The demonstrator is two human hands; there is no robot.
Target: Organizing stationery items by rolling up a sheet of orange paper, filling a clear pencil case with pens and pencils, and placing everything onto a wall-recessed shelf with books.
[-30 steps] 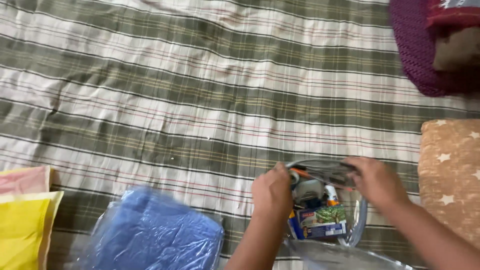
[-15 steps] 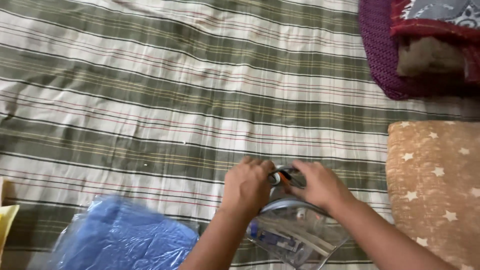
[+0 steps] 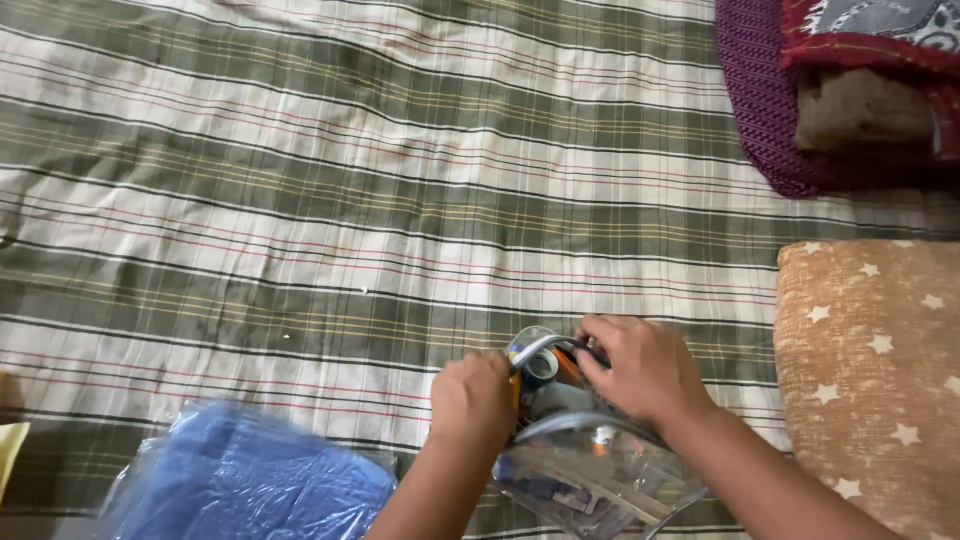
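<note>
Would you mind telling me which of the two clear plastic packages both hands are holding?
The clear pouch of small items, gripped by the left hand and right hand; the blue cloth bag lies untouched.

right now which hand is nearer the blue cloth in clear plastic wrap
Left. The left hand is just right of the blue cloth in clear plastic wrap; the right hand lies farther right, beyond the clear pouch.

We are looking at a clear plastic zip pouch lying on the plaid bedsheet near the bottom edge, its top end lifting toward us. It is bulging with small items, among them an orange-tipped tube and a blue-and-white packet, showing through the transparent wall.
</note>
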